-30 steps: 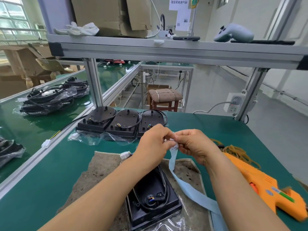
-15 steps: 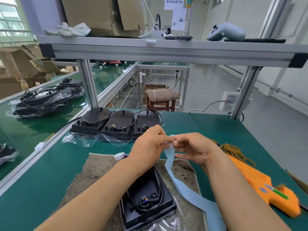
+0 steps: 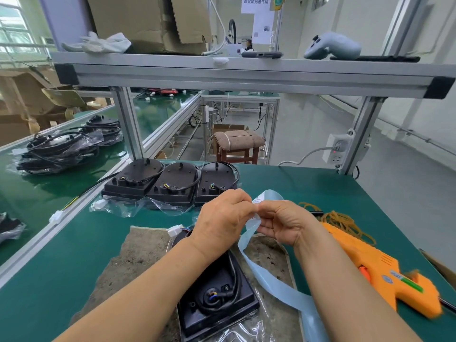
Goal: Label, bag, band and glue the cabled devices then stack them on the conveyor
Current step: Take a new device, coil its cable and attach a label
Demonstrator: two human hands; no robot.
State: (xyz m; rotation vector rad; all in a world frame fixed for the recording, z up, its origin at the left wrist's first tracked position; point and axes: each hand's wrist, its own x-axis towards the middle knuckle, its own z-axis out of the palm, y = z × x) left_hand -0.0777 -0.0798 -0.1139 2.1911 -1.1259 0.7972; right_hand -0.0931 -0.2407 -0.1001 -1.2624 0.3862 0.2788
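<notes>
Head view, nearest first: a black cabled device (image 3: pixel 217 299) lies flat on a clear plastic bag (image 3: pixel 246 327) spread over a worn brown mat (image 3: pixel 138 257). Its cable is coiled on its top face and a white connector (image 3: pixel 175 229) pokes out beside the left wrist. The housing looks rigid and fairly solid, so I would lift it by its two long edges, never by the cable, whose wired end looks delicate. The bag looks thin, slick and floppy, and would need opening with both hands.

From the bottom edge a pale blue backing strip (image 3: pixel 278 290) rises, limp as ribbon, to the hands held above the mat. The right hand (image 3: pixel 283 223) has its fingers curled round the strip. The left hand (image 3: pixel 222 218) has thumb and fingers closed together at a small white label (image 3: pixel 256 200), apparently pinching its edge. The label is featherlight and presumably sticky-backed, so it is best held by one corner only.

To the right lies an orange glue gun (image 3: pixel 385 272), with a tangle of rubber bands (image 3: pixel 343 220) just beyond it. Farther on, a row of three devices (image 3: pixel 172 183) rests on more clear film. At far left, bagged devices (image 3: pixel 61 149) sit piled on the green conveyor (image 3: pixel 37 193).
</notes>
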